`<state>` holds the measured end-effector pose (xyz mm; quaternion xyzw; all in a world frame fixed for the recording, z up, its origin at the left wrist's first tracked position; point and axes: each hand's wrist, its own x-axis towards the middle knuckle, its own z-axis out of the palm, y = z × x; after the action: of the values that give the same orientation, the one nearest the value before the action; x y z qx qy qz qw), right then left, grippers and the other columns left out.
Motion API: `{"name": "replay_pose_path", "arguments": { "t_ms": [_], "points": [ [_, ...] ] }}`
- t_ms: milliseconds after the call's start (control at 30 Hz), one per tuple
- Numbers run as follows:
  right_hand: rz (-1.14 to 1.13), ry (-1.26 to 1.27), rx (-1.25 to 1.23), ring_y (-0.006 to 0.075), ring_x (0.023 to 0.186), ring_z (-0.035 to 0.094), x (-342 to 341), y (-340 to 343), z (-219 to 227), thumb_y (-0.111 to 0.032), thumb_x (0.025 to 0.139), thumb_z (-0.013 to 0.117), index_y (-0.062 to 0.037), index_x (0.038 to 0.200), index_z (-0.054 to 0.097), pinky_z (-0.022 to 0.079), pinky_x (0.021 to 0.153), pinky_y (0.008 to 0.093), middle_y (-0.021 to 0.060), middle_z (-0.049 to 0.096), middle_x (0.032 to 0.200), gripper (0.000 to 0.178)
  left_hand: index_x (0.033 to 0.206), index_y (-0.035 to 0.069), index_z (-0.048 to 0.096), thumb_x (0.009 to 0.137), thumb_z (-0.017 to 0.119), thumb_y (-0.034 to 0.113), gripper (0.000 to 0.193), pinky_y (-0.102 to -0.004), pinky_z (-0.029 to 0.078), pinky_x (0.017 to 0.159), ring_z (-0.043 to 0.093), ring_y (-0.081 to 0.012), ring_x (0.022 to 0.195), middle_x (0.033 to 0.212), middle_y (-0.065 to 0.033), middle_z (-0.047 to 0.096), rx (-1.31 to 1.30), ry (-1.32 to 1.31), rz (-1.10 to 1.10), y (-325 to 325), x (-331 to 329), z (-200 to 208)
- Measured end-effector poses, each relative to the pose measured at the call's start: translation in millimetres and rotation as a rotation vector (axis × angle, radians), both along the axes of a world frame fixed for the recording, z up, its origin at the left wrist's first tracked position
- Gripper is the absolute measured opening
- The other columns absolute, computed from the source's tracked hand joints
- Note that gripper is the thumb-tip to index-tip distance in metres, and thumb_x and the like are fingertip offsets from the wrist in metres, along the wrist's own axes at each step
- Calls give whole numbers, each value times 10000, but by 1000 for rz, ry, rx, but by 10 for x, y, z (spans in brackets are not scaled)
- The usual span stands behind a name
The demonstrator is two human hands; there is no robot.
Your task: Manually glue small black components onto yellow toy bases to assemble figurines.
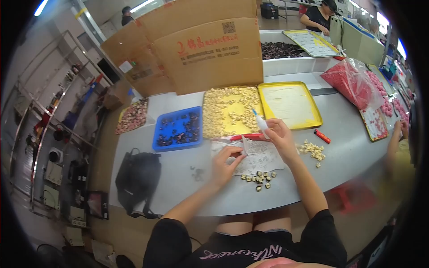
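My right hand (281, 137) is closed round a small white squeeze bottle (262, 126) with a blue nozzle, tilted up and to the left. My left hand (228, 163) pinches something small and pale at its fingertips, too small to name, above a white sheet (263, 158) scattered with bits. A red tool or strip (253, 137) lies along the far edge of the sheet. Small dark-and-cream pieces (258, 178) lie near its front edge. Right of my right hand is a pile of cream pieces (314, 150).
A yellow tray (237, 111) full of cream pieces stands beside another yellow tray (290, 105). To the left are a blue tray (178, 128) of dark pieces and a black bag (138, 181). A cardboard screen (210, 58) rises behind. Co-workers sit at right and far back.
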<state>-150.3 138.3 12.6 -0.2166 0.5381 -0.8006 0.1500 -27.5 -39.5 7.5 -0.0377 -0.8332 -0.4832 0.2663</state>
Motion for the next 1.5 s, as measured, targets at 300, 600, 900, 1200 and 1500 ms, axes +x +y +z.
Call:
{"name": "replay_pose_path", "arguments": {
  "t_ms": [300, 600, 900, 1200, 1500],
  "points": [
    [-64, -113, -103, 160, 1035, 573, -117, 5, -31, -278, 959, 540, -25, 1116, 524, 468, 821, 276, 151, 579, 1192, 298, 921, 8, 675, 734, 739, 9, 198, -263, 514, 654, 646, -164, 718, 835, -88, 655, 47, -69, -24, 56, 15, -41],
    [41, -147, -138, 100, 827, 572, 48, -12, 51, -352, 908, 609, -64, 1106, 513, 447, 695, 202, 119, 608, 1109, 362, 996, -24, 663, 725, 735, -78, 286, -247, 536, 720, 644, -138, 814, 940, -99, 676, 157, -65, -50, 73, 78, -116],
    [61, -83, -63, 45, 531, 379, 169, -112, 63, -419, 987, 432, -71, 1055, 460, 309, 452, 167, 142, 609, 919, 356, 1023, 46, 682, 702, 764, -1, 334, -253, 535, 641, 651, -149, 716, 890, -91, 677, 181, 24, -57, 65, 45, -250],
    [105, 49, 54, 57, 434, 373, 274, -158, 45, -390, 991, 432, -45, 1033, 420, 311, 381, 177, 170, 616, 889, 348, 1167, 73, 604, 676, 805, 48, 531, -213, 489, 550, 643, -117, 705, 876, -64, 708, 176, 51, -33, 63, 90, -234],
    [103, 72, 79, 66, 400, 382, 258, -160, 36, -363, 990, 448, -18, 1015, 411, 319, 368, 178, 188, 624, 872, 347, 1171, 67, 587, 670, 810, 53, 549, -207, 464, 531, 634, -114, 690, 871, -67, 709, 125, 84, -23, 52, 73, -244]
  ]
}}
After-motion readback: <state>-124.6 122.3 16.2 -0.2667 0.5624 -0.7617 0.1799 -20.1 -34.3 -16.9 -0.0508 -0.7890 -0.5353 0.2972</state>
